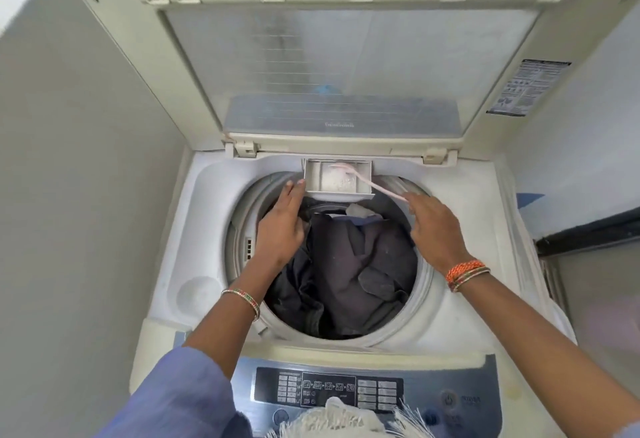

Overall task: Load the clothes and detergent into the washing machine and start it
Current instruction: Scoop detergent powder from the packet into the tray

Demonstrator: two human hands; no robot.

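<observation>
One top-loading washing machine (173, 240) here, lid (346, 66) flipped up and standing open at the back; everything else I'll place relative to the drum opening. Inside the drum there's one heap of dark clothes (349, 274), mostly grey-purple, with a bit of lighter fabric poking out at the far edge. At the back rim of the opening sits one detergent drawer (337, 179), pulled out, with some whitish powder in it.

Two hands in play; the left hand (282, 222) reaches over the left side of the opening, fingers fairly straight, fingertips touching the drawer's left corner, not gripping anything. The right hand (434, 226) is over the right side, pinching the handle end of one thin pink spoon (363, 179) whose far end lies in the drawer.

Bangles on both wrists; several on each, can't count them exactly. One control panel (329, 389) at the near side of the opening, and one sticker (530, 87) on the lid's right edge; the writing on both is too small to read. There's faint mirrored lettering on the lid glass, unreadable too.
</observation>
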